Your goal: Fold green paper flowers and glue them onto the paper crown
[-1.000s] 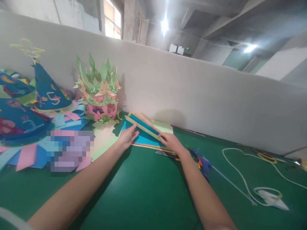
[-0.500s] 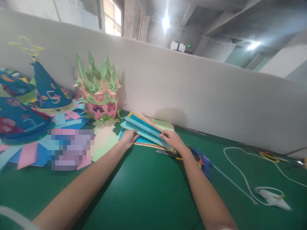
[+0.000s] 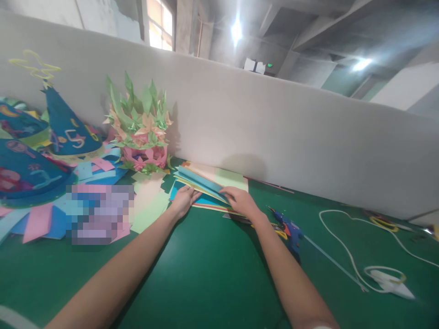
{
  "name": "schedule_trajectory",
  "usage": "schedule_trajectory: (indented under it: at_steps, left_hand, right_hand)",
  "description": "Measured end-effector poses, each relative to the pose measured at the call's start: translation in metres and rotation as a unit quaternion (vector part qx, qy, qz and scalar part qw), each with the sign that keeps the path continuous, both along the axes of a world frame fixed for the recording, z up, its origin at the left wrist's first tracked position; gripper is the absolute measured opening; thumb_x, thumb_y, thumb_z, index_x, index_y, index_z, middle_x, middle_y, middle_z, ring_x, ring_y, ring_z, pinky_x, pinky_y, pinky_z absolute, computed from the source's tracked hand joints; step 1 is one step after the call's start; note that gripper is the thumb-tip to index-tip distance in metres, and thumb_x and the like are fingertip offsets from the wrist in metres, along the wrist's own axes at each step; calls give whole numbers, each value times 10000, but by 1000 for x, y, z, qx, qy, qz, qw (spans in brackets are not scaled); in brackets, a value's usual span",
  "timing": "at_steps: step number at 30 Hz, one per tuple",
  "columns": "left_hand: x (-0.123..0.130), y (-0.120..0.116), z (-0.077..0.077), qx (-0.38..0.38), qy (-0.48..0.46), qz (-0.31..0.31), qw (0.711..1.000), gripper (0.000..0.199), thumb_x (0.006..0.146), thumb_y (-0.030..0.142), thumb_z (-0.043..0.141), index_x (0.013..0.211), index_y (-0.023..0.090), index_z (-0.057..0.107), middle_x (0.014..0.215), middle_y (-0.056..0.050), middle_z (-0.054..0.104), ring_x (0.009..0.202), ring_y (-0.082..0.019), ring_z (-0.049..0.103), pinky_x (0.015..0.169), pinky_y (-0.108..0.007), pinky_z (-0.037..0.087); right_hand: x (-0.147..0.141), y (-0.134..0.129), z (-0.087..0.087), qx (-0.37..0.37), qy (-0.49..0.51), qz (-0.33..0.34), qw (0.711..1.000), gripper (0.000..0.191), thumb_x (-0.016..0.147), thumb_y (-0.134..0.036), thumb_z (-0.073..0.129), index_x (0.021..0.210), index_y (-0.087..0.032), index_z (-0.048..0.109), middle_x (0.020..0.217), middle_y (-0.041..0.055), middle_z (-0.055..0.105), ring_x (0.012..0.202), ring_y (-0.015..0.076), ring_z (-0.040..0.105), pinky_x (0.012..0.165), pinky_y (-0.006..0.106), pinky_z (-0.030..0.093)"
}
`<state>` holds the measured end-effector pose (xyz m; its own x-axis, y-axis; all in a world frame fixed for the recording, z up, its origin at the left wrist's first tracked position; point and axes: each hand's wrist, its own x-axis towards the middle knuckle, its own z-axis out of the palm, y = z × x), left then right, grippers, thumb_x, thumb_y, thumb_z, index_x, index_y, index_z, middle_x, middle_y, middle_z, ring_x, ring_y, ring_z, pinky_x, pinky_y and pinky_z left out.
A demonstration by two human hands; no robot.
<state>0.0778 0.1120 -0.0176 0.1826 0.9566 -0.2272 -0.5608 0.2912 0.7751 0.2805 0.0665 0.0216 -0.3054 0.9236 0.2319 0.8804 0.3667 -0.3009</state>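
Observation:
A stack of coloured paper sheets [image 3: 206,199], with blue, yellow and red edges showing, lies on the green table near the partition. My right hand [image 3: 238,200] pinches the right end of the light blue paper [image 3: 200,179], which is bent or folded lengthwise above the stack. At the lower left of the stack, my left hand [image 3: 185,200] grips the edge of the sheets, with its fingertips partly hidden by paper. Beside my right forearm lies a blue glue gun [image 3: 290,228]. Yellow-handled scissors [image 3: 280,232] are partly covered by that arm.
Blue cone hats [image 3: 73,125] with number decorations stand at the left among paper strips. A pink and green paper-flower crown stack [image 3: 146,132] stands against the white partition [image 3: 308,132]. A white cord [image 3: 343,240] loops across the right side.
My right hand has moved slightly left, bringing the light blue paper lower and narrower over the stack. More of the peach and green sheets behind shows. My left fingers have spread slightly.

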Motion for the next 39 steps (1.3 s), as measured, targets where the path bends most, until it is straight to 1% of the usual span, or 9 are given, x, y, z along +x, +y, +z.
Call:
schedule_trajectory:
  at_steps: [4,8,11,18,21,26,29,33,39]
  left_hand:
    - [1,0,-1,4,10,2,1000,163,831,78,493,693,150,543,705,-44,650,753,-115,648,868,-283,483]
    - [4,2,-3,7,25,15,1000,152,812,62,510,690,153,519,657,-35,628,722,-116,645,855,-293,492]
    - [6,1,-4,17,38,49,998,143,777,18,522,809,157,510,723,-28,632,724,-111,641,828,-291,504]
    - [10,-3,-5,40,86,174,980,778,654,14,658,1239,283,221,1069,-46,531,698,-98,615,723,-288,536]
    - [10,-2,-7,37,108,193,975,846,628,27,685,1269,288,199,1077,-51,505,645,-86,596,699,-283,538]
    - [10,3,-7,8,127,162,979,337,651,63,666,951,145,536,801,-14,554,592,-96,587,724,-293,528]
    - [8,6,-4,-7,119,128,984,95,694,132,652,751,125,577,682,-14,562,607,-113,596,733,-289,530]
    - [5,9,-2,-22,106,110,988,176,760,248,614,639,142,543,607,-8,545,620,-116,595,716,-282,542]
    - [7,12,-7,-28,131,120,984,257,730,220,642,538,152,485,522,11,500,577,-114,588,698,-275,540]
  right_hand:
    - [-2,1,-4,-5,11,-2,1000,290,809,-359,543,1074,-264,610,1136,16,629,1053,204,560,896,327,407]
    - [0,3,-7,-15,22,-8,1000,259,816,-396,541,1026,-278,636,1097,-4,653,1024,196,583,876,318,423]
    - [2,4,-8,-21,30,-13,999,233,831,-392,522,1000,-291,647,1076,-21,665,1001,187,598,854,307,434]
    - [0,3,-8,-21,36,-23,999,239,819,-418,537,989,-297,654,1065,-24,670,989,195,604,831,306,444]
    - [0,2,-7,-19,35,-18,999,237,856,-392,485,982,-293,660,1048,-21,678,977,189,608,830,302,443]
    - [-2,3,-7,-14,29,-17,999,260,868,-396,464,977,-279,668,1038,-7,683,973,195,610,827,306,441]
    - [-2,4,-9,-9,25,-18,999,274,863,-426,465,968,-281,673,1035,-5,683,965,199,612,818,309,443]
    - [-2,4,-10,5,24,-18,1000,313,898,-394,403,963,-259,678,1028,9,685,956,196,613,807,301,448]
    - [-7,1,-5,26,11,8,1000,294,886,-406,437,968,-259,678,1033,12,677,979,189,602,844,298,438]
